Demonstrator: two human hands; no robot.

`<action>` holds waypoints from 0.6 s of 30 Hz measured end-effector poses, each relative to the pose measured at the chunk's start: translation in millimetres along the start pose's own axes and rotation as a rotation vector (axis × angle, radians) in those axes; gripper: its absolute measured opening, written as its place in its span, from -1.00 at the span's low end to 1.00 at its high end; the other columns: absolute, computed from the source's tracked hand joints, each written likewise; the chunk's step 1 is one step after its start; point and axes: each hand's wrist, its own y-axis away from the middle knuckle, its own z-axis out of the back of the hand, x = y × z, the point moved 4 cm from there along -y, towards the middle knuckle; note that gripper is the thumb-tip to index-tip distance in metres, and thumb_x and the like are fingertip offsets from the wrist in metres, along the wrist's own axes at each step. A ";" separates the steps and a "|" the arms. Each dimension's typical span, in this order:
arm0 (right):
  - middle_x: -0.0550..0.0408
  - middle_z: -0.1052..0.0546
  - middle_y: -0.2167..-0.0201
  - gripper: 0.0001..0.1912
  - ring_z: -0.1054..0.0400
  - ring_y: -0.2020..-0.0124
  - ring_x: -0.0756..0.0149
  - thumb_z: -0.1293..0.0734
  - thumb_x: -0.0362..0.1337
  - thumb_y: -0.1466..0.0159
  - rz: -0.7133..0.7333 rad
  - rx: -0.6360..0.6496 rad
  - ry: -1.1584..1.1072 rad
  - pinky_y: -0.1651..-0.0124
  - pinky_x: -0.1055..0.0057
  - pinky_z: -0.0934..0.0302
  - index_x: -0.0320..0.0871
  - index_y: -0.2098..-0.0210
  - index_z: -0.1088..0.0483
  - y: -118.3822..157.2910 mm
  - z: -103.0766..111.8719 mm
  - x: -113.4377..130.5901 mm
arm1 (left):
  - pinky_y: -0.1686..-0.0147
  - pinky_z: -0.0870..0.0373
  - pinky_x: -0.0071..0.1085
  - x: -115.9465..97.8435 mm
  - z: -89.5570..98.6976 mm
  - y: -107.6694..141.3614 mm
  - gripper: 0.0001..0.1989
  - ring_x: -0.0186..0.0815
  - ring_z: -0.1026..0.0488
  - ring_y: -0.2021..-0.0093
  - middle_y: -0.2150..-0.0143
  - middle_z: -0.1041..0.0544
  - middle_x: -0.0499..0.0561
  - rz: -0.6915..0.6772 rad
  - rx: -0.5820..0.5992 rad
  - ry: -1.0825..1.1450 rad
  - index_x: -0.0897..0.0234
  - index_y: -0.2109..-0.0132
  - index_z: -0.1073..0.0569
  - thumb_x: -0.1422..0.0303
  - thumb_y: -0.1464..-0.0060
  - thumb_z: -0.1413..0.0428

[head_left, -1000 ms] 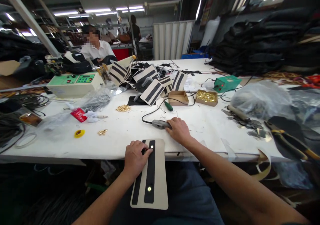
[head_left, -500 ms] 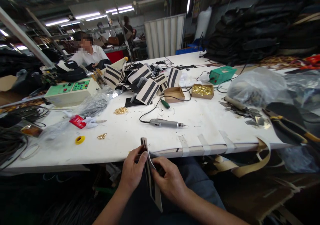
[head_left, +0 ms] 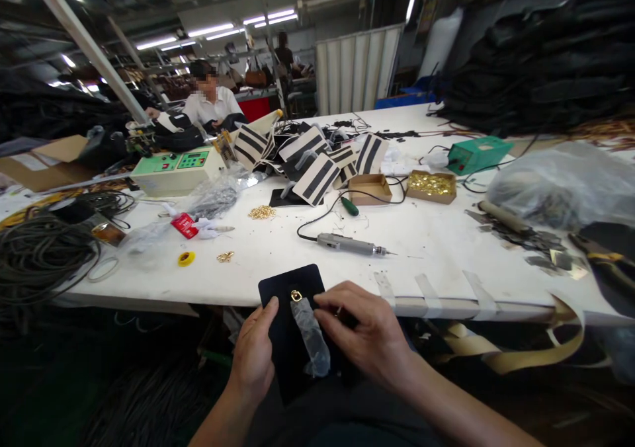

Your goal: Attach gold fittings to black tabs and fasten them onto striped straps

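A black panel with rounded corners is held at the table's front edge, its dark face toward me. On it lie a gold ring fitting and a strip wrapped in clear plastic. My left hand grips the panel's left edge, thumb on its face. My right hand is at the panel's right side, thumb and fingers pinched close to the top of the wrapped strip; what lies between the fingertips is too small to name. A grey electric screwdriver rests on the table beyond.
Striped panels are piled mid-table beside small boxes, one holding gold parts. Loose gold pieces, yellow tape and a green-topped machine lie left. Pliers are at right. A person sits across.
The panel has been turned from edge-on to face me, showing its dark side with the gold fitting and wrapped strip. My right hand has shifted right and up. The view has swung left.
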 end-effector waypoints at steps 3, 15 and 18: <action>0.07 -0.61 0.24 -0.77 -0.52 0.27 0.30 -0.51 -0.33 -0.29 -0.071 0.058 0.047 0.28 0.41 -0.40 0.00 0.07 -0.62 -11.2 4.8 -20.2 | -0.16 -0.50 -0.13 1.1 -9.0 2.8 -0.64 -0.02 -0.65 -0.03 0.11 -0.74 0.10 0.020 0.018 0.013 0.31 0.13 -0.69 0.14 -0.01 -0.42; 0.08 -0.65 0.26 -0.89 -0.54 0.24 0.30 -0.41 -0.24 -0.42 -0.051 0.101 0.098 0.15 0.35 -0.38 -0.04 0.12 -0.62 -16.4 -5.5 -40.7 | -0.12 -0.51 -0.15 6.4 -21.4 6.0 -0.55 -0.02 -0.64 -0.03 0.06 -0.73 0.11 0.046 0.194 -0.035 0.28 -0.11 -0.65 0.12 -0.18 -0.31; 0.09 -0.65 0.27 -0.92 -0.54 0.24 0.29 -0.42 -0.25 -0.41 -0.057 0.093 0.107 0.14 0.35 -0.37 -0.05 0.16 -0.60 -17.6 -4.9 -40.8 | -0.18 -0.47 -0.14 7.4 -23.0 7.4 -0.57 -0.01 -0.61 -0.09 0.02 -0.72 0.11 0.022 0.206 -0.062 0.27 -0.12 -0.65 0.11 -0.22 -0.28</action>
